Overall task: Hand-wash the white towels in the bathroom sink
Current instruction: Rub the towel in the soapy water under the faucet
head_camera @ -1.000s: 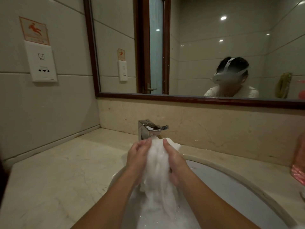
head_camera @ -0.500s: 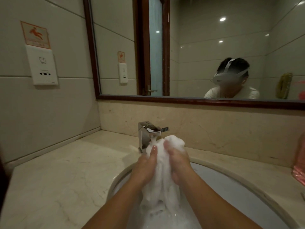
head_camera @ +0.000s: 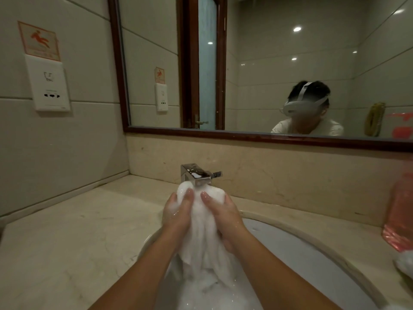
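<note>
A moment ago the hands were pressed close together to the right of the spout. Now they are spread a little wider and sit directly under it. The left hand and the right hand each clench one side of the soapy white cloth towel, thumbs up on its near face and fingers curled behind. The towel bulges out between them.

The towel is gathered into a rope with its long axis upright. Its bunched top rises above the thumbs to the spout of the square chrome faucet, and its loose end hangs below the wrists into foam in the round white basin sink.

A pale beige marble countertop spreads left of the left hand. Right of the right hand a pink plastic bag stands on it. Beyond the hands, a dark wood-framed wall mirror reflects the tiled room and a door. On the grey tile up to the left are a white wall socket plate and an orange slip-warning sticker.
</note>
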Tool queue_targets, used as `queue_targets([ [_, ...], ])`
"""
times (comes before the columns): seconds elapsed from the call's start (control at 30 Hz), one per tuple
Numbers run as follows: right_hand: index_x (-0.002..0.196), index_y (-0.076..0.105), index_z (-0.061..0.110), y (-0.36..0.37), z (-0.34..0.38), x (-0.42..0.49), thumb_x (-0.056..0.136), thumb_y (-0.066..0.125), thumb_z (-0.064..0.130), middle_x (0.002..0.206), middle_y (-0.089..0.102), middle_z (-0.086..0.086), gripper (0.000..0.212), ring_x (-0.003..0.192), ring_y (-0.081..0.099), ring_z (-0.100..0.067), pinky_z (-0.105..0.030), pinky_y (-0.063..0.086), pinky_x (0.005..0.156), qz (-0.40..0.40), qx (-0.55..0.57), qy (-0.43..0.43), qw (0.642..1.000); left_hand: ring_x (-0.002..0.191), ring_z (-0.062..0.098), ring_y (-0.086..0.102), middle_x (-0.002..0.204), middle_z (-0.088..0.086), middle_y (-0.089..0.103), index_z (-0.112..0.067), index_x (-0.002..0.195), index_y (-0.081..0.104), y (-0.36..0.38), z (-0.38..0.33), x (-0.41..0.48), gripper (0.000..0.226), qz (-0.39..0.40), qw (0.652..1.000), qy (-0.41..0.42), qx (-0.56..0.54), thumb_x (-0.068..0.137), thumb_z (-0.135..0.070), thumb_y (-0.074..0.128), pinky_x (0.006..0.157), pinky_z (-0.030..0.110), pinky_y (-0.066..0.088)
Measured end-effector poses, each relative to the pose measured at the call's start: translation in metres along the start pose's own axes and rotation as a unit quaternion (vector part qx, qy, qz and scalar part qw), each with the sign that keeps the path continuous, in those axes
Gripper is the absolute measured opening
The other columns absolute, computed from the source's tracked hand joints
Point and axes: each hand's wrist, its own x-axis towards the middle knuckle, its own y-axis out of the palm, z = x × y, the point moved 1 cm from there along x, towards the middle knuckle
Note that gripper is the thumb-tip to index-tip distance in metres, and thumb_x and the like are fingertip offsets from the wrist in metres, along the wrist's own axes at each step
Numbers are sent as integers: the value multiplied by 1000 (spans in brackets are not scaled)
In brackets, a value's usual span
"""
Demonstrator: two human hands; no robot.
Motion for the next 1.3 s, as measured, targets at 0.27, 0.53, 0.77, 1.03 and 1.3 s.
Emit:
queue_targets([
  [0.27, 109, 75, 23, 8, 0, -4, 108, 54, 43, 102, 78, -3, 28, 96, 75, -24, -46, 62, 92, -57, -21, 38, 997, 100, 27, 73, 106, 6, 77, -23, 109, 76, 4, 7, -4, 91, 54, 986, -157, 10, 66, -100, 51, 95, 43, 59],
  [0.53, 116, 68, 21, -5, 0, 2, 96, 71, 54, 103, 80, -8, 39, 93, 79, -28, -48, 65, 87, -60, 12, 30, 998, 91, 25, 79, 96, 3, 82, -24, 110, 77, 12, 5, -6, 76, 105, 986, -120, -42, 79, -90, 53, 89, 46, 63],
  [0.77, 107, 68, 25, -10, -9, 10, 93, 80, 22, 101, 76, -5, 18, 91, 75, -23, -43, 64, 81, -58, -32, -22, 998, 95, 26, 75, 93, 4, 80, -20, 98, 80, 8, 1, -1, 42, 32, 997, -69, -34, 102, -52, 54, 92, 45, 59],
  [1.03, 122, 67, 12, -22, -15, 31, 91, 83, 17, 112, 76, -16, 35, 102, 75, -36, -58, 60, 95, -145, 168, 7, 975, 101, 28, 74, 107, 2, 80, -30, 110, 79, 18, 34, 10, 102, 148, 976, -153, 39, 59, -109, 41, 95, 47, 57],
  [1.3, 113, 73, 11, -16, -6, 15, 70, 93, 42, 101, 80, -16, 56, 95, 79, -37, -51, 65, 87, -53, 27, -6, 998, 111, 30, 63, 106, -1, 62, -16, 114, 66, 11, -5, -9, 49, 14, 988, 13, 155, 105, -58, 43, 84, 34, 43],
])
